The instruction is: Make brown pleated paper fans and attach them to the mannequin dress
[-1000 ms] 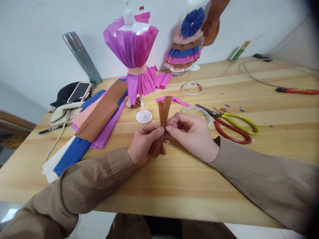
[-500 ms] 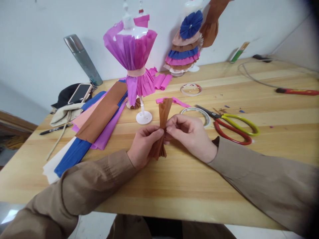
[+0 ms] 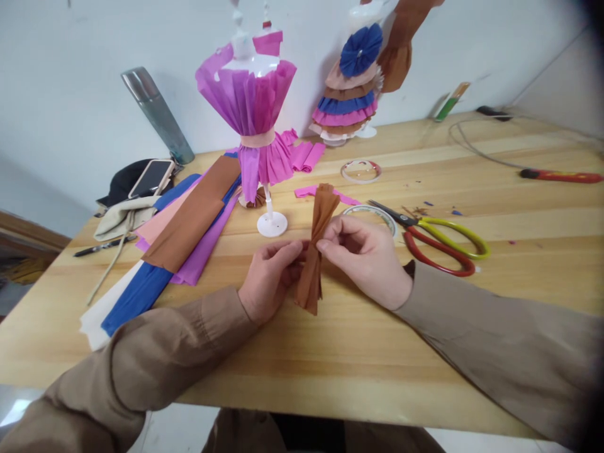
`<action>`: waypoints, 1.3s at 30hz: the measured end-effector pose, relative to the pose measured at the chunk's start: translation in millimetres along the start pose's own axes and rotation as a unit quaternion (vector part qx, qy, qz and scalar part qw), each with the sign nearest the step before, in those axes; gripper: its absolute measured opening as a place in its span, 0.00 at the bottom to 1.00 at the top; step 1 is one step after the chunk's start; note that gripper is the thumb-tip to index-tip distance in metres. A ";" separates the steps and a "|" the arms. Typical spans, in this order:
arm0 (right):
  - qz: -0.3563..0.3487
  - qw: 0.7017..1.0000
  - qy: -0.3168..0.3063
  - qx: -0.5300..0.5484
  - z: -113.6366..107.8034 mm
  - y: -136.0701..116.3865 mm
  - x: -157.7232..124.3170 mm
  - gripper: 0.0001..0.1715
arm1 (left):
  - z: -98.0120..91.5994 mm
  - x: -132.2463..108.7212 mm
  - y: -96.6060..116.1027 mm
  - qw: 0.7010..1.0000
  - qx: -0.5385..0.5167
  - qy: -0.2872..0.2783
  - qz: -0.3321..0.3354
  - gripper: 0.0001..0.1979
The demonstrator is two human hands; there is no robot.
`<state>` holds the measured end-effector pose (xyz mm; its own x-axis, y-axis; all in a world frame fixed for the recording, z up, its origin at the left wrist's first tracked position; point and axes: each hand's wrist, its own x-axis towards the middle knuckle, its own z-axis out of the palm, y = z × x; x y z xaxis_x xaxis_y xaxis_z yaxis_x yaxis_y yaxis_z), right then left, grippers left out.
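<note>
A folded strip of brown crepe paper (image 3: 311, 277), gathered narrow at its middle and fanned at both ends, stands upright between my hands. My right hand (image 3: 363, 255) pinches it at the waist from the right. Curled against its left edge is my left hand (image 3: 271, 274), thumb and forefinger close together at the waist; some of its fingertips are hidden behind the paper. Just beyond are a thin pink paper strip (image 3: 306, 192) and a roll of tape (image 3: 392, 225), partly covered by my right hand. Scissors (image 3: 438, 236) with red and yellow handles lie to the right.
A small dress form (image 3: 264, 126) in purple and pink paper stands behind my hands, another (image 3: 346, 104) in layered ruffles at the wall. Crepe paper sheets (image 3: 189, 214), a phone (image 3: 151, 178) and a pen (image 3: 101, 246) lie left. A red-handled tool (image 3: 561, 175) lies far right.
The brown crepe paper has turned, its top tipping right and its broad face now showing. My left thumb has come off its front to the left edge; my right hand keeps its pinch.
</note>
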<state>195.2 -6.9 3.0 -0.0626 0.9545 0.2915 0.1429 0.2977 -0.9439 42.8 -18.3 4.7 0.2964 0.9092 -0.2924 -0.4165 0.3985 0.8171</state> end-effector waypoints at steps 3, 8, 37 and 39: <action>-0.002 0.999 -0.039 -0.034 -0.4 0.0 -0.3 0.10 | -3.0 1.2 -1.3 1.000 -0.021 -0.003 0.019 0.14; -0.042 0.990 -0.063 -0.120 -0.9 0.2 -1.8 0.08 | -9.5 4.1 -1.6 0.998 0.012 -0.025 0.049 0.11; -0.277 0.941 -0.052 -0.186 -4.1 -0.3 -7.3 0.07 | -13.8 7.1 9.4 0.999 -0.002 -0.044 -0.024 0.15; -0.275 0.942 -0.055 -0.186 -3.9 -1.3 -7.6 0.07 | -12.8 6.6 10.1 0.999 -0.006 -0.038 -0.024 0.15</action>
<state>199.3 -14.5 2.6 -0.3269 0.6531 0.6831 0.3938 0.7512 -0.5298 29.6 -6.7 4.7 0.3803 0.8774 -0.2925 -0.4094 0.4434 0.7974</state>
